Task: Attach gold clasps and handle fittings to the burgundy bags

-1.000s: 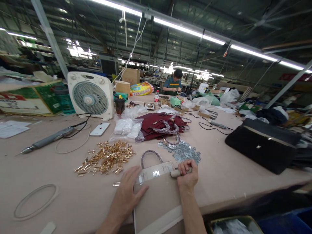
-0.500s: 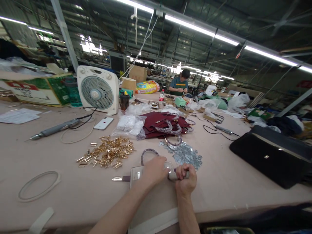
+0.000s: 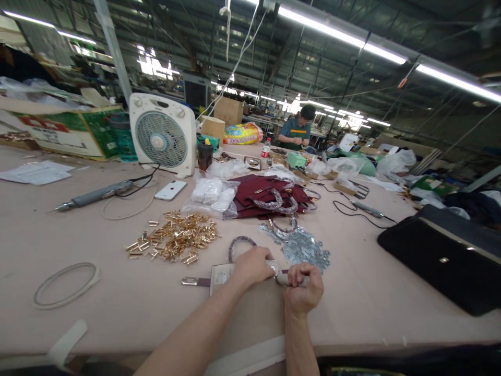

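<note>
A handbag (image 3: 250, 318) with a beige inner side lies flat at the table's front edge. Its plastic-wrapped handle (image 3: 231, 248) loops up beyond it, and a dark strap with a metal end (image 3: 190, 281) sticks out to the left. My left hand (image 3: 254, 269) is closed over the bag's far edge, thumb near a shiny metal piece. In my right hand (image 3: 303, 287) is a short tool with a thick wrapped handle (image 3: 283, 279), fingers wrapped round it. Its tip meets the bag beside my left thumb; the tip's shape is hidden.
Gold metal fittings (image 3: 180, 237) lie in a heap left of the bag's handle, flat silver plates (image 3: 307, 248) to its right. Beyond are maroon bags (image 3: 250, 196), a phone (image 3: 170, 190), an electric screwdriver (image 3: 97, 195) and a fan (image 3: 162, 136). A black bag (image 3: 442, 256) stands right; a co-worker (image 3: 295, 130) sits opposite.
The camera view has shifted slightly. My left thumb has come closer to the tool's tip, and the right hand has tilted a little with the tool still in it.
</note>
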Motion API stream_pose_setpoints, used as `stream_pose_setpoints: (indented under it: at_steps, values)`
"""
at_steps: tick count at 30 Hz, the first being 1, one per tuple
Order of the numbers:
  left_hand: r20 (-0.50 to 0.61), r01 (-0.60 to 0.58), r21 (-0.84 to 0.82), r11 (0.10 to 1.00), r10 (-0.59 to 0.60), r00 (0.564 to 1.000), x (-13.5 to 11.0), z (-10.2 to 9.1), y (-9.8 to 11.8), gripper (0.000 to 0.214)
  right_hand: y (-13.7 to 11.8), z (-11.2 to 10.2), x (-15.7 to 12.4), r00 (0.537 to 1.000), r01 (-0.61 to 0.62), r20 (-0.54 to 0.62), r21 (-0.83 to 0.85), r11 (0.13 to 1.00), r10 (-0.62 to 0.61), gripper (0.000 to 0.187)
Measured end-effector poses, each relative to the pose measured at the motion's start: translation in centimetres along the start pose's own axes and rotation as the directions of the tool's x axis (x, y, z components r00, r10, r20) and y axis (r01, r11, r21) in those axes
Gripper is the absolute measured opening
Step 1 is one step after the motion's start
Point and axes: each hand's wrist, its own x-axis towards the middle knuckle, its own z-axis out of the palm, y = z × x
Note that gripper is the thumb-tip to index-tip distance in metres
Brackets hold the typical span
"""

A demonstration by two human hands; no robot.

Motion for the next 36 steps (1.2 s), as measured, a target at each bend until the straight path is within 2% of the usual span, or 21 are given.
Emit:
stream_pose_setpoints:
  at_steps: [5,10,18,26,31,36]
  values:
    - [-0.008,0.006,-0.016,1.000,-0.006,1.000,-0.1,0.0,-0.1,0.034,0.3,0.0,-0.7,0.995,0.052,0.088,-0.089,0.995,-0.044,0.031]
    - [-0.014,0.006,-0.026,1.000,-0.007,1.000,-0.1,0.2,-0.3,0.033,0.0,0.1,-0.7,0.998,0.066,0.009,-0.011,0.998,-0.066,0.032]
    - [-0.005,0.006,-0.033,0.999,-0.006,1.000,0.0,0.4,-0.4,0.034,0.1,0.3,-0.8,0.996,0.087,0.036,-0.022,0.996,-0.087,0.032]
    - [0.009,-0.002,-0.049,0.999,0.003,1.000,-0.2,0.4,-0.4,0.032,0.5,0.8,-1.2,0.994,0.054,0.102,-0.173,0.983,-0.037,0.037]
    - [0.047,0.032,-0.049,0.998,-0.029,0.998,0.2,0.2,-0.4,0.030,0.2,0.5,-1.1,0.995,0.096,0.037,-0.083,0.992,-0.093,0.034]
    - [0.072,0.053,-0.040,0.998,-0.050,0.996,0.3,0.0,-0.1,0.032,-0.1,0.8,-1.1,0.988,0.146,0.055,-0.056,0.988,-0.143,0.031]
